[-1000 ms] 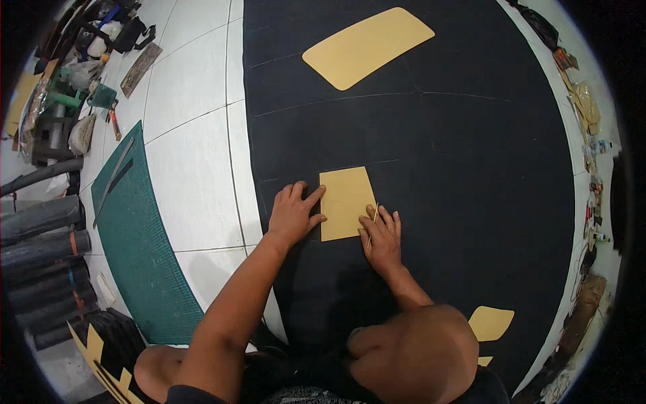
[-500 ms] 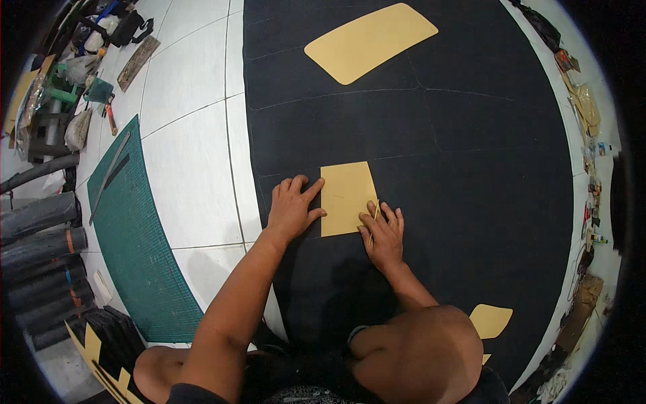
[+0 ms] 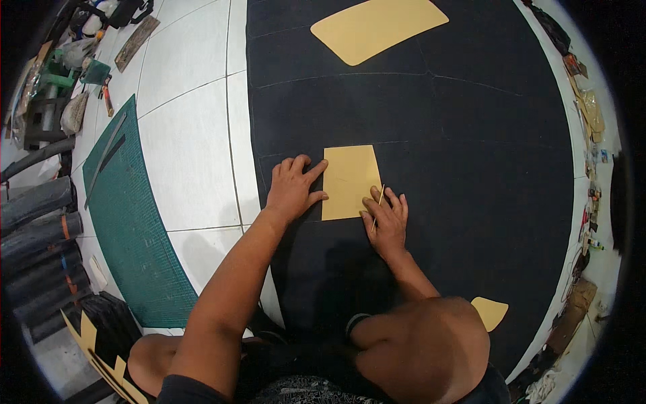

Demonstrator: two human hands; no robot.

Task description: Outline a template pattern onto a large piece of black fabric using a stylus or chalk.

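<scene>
A tan four-sided card piece (image 3: 350,176) lies flat on a wide black sheet (image 3: 484,202) in front of me. My left hand (image 3: 289,192) is spread beside it, with the index fingertip and thumb touching its left edge. At its lower right edge rests my right hand (image 3: 388,221), fingertips on the card. Between the fingers of that hand is a thin yellowish stick (image 3: 382,193), tilted upward; its tip is too small to make out. Faint pale lines run across the black sheet around the card.
A larger tan card piece (image 3: 380,28) lies farther up the sheet, and a small one (image 3: 490,313) sits by my right knee. On the white tiles (image 3: 185,155) at left is a green cutting mat (image 3: 138,229) with a metal ruler (image 3: 106,160). Dark rolls (image 3: 37,229) are stacked far left.
The whole view has shifted, so the card pieces and mat appear higher in the picture. Both hands keep their places at the card's edges, and the stick stays in my right hand.
</scene>
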